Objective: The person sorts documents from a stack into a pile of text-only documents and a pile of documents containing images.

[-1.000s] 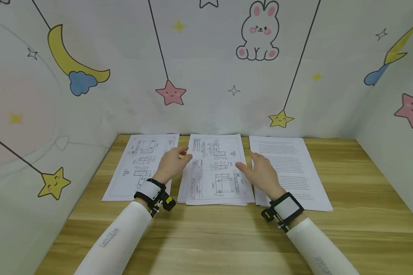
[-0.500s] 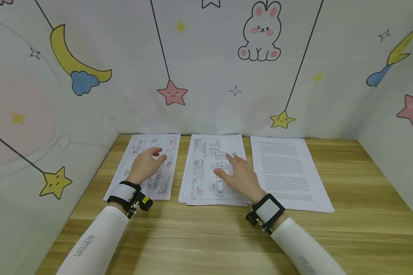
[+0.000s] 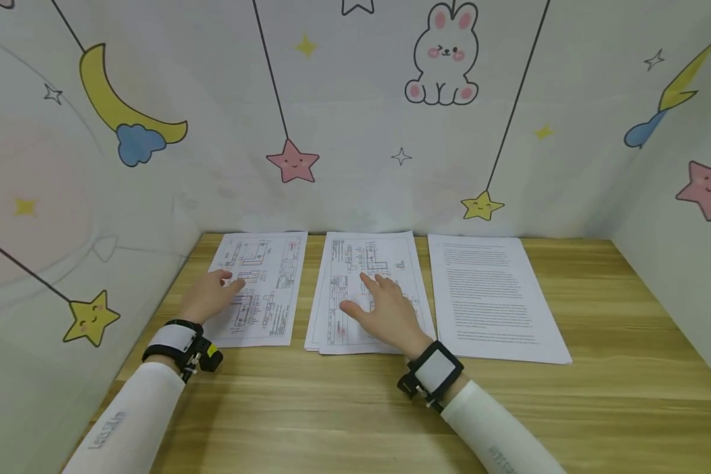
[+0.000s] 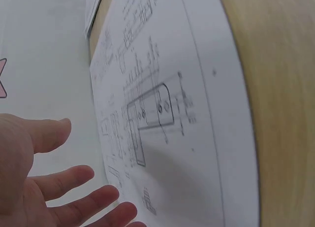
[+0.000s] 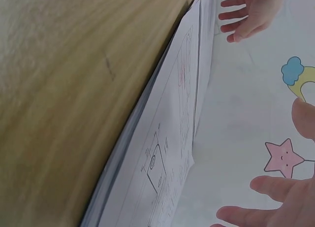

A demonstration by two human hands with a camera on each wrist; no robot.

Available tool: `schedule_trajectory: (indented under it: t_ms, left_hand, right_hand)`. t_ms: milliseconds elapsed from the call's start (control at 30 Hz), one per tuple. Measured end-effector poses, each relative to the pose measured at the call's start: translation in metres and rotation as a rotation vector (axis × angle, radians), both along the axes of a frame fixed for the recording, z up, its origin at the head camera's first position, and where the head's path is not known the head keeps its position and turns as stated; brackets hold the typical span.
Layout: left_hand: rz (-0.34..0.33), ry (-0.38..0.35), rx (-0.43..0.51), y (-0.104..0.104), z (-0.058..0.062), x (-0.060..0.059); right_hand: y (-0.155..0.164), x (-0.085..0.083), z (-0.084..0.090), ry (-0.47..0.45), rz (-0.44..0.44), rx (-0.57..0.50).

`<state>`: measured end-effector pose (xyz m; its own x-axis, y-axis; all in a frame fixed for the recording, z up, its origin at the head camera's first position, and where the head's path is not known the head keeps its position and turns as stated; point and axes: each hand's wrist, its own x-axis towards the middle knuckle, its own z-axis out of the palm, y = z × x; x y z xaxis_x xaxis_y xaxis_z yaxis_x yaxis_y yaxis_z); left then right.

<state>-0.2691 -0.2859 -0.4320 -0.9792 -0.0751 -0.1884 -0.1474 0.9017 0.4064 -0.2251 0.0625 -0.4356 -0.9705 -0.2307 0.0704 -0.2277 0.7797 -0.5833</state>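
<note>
Left hand [image 3: 213, 296] flat, fingers relaxed, on thin drawing sheet [image 3: 261, 283]; right hand [image 3: 385, 313] flat on paper stack [image 3: 338, 303]

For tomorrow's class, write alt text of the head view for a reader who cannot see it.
A person's left hand lies over the left drawing sheet and the right hand over the middle drawing stack; a text stack lies to the right on a wooden table.

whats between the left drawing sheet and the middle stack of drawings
Only a narrow strip of bare wooden table separates the left drawing sheet from the middle stack, shown in the head view.
</note>
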Motion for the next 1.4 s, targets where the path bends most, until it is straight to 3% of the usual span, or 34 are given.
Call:
schedule_trajectory:
  t_ms: [333,500,733,900,1067,1400]
  left_hand:
    - [0.062,-0.097,-0.085,-0.027,-0.01,0.002]
    - [0.045,-0.082,-0.186,-0.028,-0.015,0.004]
    - [0.074,-0.036,-0.293,-0.015,-0.024,0.002]
    - [0.082,-0.013,-0.299,-0.007,-0.02,0.001]
    - [0.099,-0.042,-0.293,-0.007,-0.017,-0.001]
    - [0.155,-0.091,-0.186,-0.015,-0.021,-0.009]
  right_hand:
    - [-0.009,0.007,-0.005,-0.011,0.018,0.015]
    - [-0.014,0.008,-0.005,-0.014,0.027,0.013]
    - [-0.018,0.01,-0.007,-0.017,0.045,0.009]
    - [-0.019,0.011,-0.006,-0.016,0.038,0.012]
    - [-0.02,0.011,-0.006,-0.031,0.039,0.021]
    - [-0.022,0.011,-0.008,-0.034,0.042,0.021]
